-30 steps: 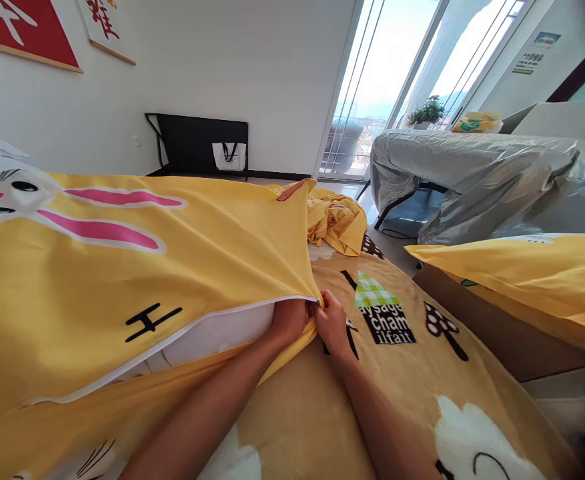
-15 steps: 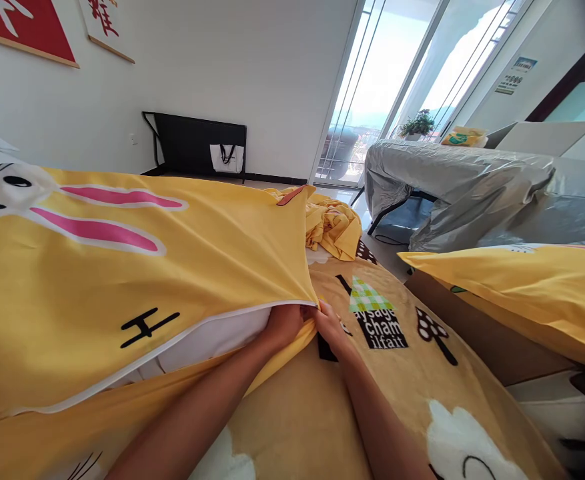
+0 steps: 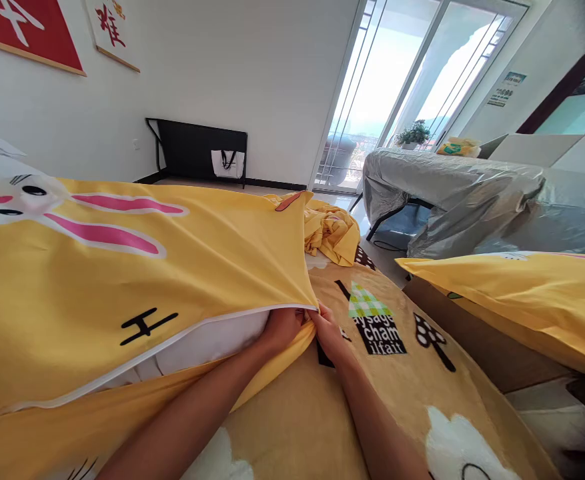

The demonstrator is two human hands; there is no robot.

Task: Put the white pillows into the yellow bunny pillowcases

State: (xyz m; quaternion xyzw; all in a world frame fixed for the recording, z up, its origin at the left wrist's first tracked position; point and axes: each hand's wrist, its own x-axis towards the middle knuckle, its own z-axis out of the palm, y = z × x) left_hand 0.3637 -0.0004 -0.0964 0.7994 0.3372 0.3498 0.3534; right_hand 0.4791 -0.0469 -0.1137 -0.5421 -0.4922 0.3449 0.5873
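A yellow pillowcase (image 3: 232, 260) with a white rabbit face and pink ears lies across the left and middle of the view. Its long side opening has a white zipper edge (image 3: 172, 340), and a white pillow (image 3: 202, 350) shows inside. My left hand (image 3: 285, 328) reaches into the right end of the opening, its fingers closed at the corner and partly hidden by the fabric. On the outside of the same corner, my right hand (image 3: 326, 328) pinches the pillowcase close beside the left hand's fingers.
Beneath lies a tan patterned blanket (image 3: 292, 427). Crumpled yellow fabric (image 3: 335, 230) sits beyond the corner. Another yellow pillow (image 3: 522, 287) rests at right on a brown box (image 3: 477, 333). Farther back are a plastic-covered table (image 3: 447, 173) and a black folding frame (image 3: 197, 150).
The view has tilted slightly, so the surroundings sit a little lower in the picture. Both hands stay at the pillowcase corner with almost no movement.
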